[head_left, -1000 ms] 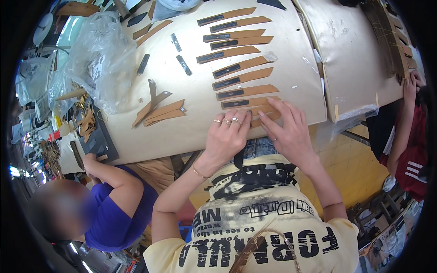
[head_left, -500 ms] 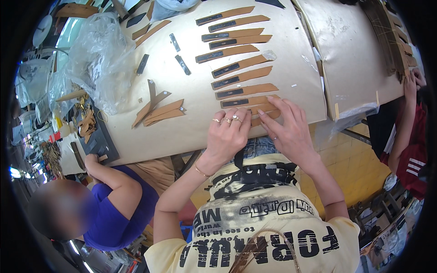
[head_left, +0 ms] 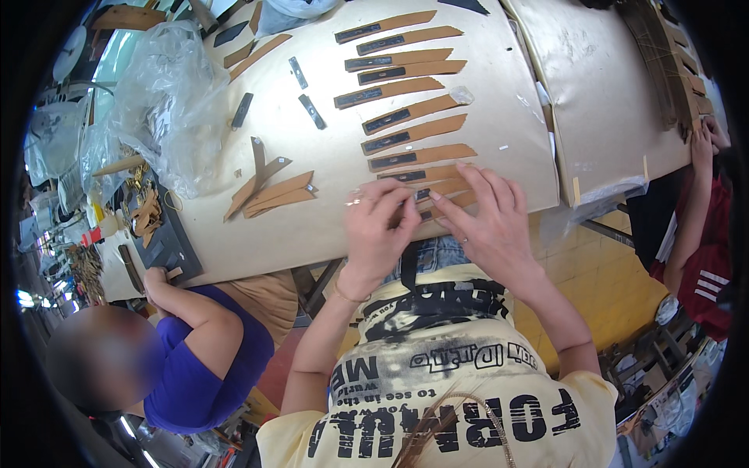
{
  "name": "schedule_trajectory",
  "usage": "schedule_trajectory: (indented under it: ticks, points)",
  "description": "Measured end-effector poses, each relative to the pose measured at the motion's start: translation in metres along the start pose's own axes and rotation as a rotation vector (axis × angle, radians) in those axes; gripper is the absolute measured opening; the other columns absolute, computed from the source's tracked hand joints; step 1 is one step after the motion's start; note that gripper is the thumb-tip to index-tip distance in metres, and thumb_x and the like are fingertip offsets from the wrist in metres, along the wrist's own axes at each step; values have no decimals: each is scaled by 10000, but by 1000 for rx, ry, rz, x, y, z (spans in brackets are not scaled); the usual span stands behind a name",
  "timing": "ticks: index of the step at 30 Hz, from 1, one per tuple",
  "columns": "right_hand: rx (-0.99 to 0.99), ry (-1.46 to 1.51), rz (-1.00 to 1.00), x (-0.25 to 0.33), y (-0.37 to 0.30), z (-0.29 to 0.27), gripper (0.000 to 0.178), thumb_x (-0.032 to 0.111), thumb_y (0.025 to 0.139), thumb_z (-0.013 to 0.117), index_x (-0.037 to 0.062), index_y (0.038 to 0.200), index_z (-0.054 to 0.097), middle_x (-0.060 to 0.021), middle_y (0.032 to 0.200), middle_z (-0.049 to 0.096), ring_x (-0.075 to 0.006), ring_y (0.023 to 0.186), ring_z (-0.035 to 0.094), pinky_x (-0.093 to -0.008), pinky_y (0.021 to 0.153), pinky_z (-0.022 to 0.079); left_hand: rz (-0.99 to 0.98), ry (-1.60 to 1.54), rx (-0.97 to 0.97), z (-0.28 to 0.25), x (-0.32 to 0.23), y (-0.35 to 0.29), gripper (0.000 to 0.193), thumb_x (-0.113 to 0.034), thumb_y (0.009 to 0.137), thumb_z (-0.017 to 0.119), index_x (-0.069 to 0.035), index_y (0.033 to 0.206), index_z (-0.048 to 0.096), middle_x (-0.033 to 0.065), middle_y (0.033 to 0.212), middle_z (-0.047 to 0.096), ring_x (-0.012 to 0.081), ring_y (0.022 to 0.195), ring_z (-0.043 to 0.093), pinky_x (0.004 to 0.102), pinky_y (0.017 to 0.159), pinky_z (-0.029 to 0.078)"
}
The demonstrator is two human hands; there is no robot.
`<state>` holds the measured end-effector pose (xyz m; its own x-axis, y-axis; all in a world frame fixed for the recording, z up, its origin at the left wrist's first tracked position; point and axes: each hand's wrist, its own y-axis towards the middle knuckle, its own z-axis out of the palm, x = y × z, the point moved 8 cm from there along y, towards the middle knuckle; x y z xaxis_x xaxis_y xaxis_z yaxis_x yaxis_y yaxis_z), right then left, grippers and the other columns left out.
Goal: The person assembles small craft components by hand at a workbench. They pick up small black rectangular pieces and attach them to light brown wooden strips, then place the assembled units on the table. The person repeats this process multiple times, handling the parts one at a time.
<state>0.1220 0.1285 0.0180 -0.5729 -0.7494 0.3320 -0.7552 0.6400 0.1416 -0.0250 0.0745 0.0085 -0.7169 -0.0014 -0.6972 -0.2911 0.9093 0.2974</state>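
Brown, long leather strip (head_left: 448, 187) at near side of wide tan table (head_left: 312, 234), under spread fingers of right hand (head_left: 498, 222). Maybe pinching with ringed left hand (head_left: 378, 234), cannot tell what. Could slip crooked if bumped.

A large table (head_left: 285, 234) is covered by a smooth tan sheet. A second table (head_left: 597, 86), covered in a similar tan, is set just right of the large table, with a narrow gap left between. Yellow floor tiles (head_left: 605, 285) are exposed below the large table's near edge. Bright lights (head_left: 26, 299) are seen well beyond its left end, where the surroundings are blurred.
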Motion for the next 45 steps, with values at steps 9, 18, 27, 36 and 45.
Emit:
schedule_trajectory:
  ticks: [9, 18, 27, 36, 45]
  points:
    - [11, 2, 12, 1, -3, 4, 349, 317, 853, 734, 252, 1195, 705, -102, 1406, 525, -276, 1279, 467, -446, 1048, 351, -669, -635, -518, -68, 87, -58, 40, -42, 906, 578, -29, 887, 611, 135, 1164, 652, 201, 950, 614, 314, 853, 499]
    - [-12, 39, -26, 5, -2, 3, 367, 224, 815, 776, 190, 1176, 713, -113, 1424, 506, -313, 1292, 450, -460, 1049, 346, -618, -1341, -184, -26, 48, -38, 93, -65, 954, 490, -120, 881, 472, -46, 659, 421, 71, 477, 271, 244, 451, 243]
    - [-87, 48, 16, -1, -17, -6, 324, 173, 815, 755, 159, 1137, 726, -94, 1402, 540, -312, 1263, 484, -464, 1033, 360, 145, 336, 125, 3, -33, -30, 233, -122, 829, 791, -91, 1057, 754, 24, 604, 517, 178, 469, 522, 320, 453, 420]
    - [-60, 53, 5, -1, -20, 2, 348, 165, 820, 747, 137, 1165, 709, -103, 1394, 540, -314, 1257, 484, -469, 1028, 366, 331, 523, 229, 17, -35, -40, 291, -101, 819, 751, -84, 1109, 742, 5, 629, 524, 140, 474, 520, 290, 454, 419]
    - [-45, 49, 20, 1, -20, 2, 377, 149, 814, 748, 121, 1187, 696, -106, 1392, 536, -319, 1251, 482, -475, 1028, 367, 409, 567, 254, 23, -39, -43, 321, -89, 823, 720, -48, 1141, 725, 25, 675, 578, 133, 479, 524, 292, 475, 435]
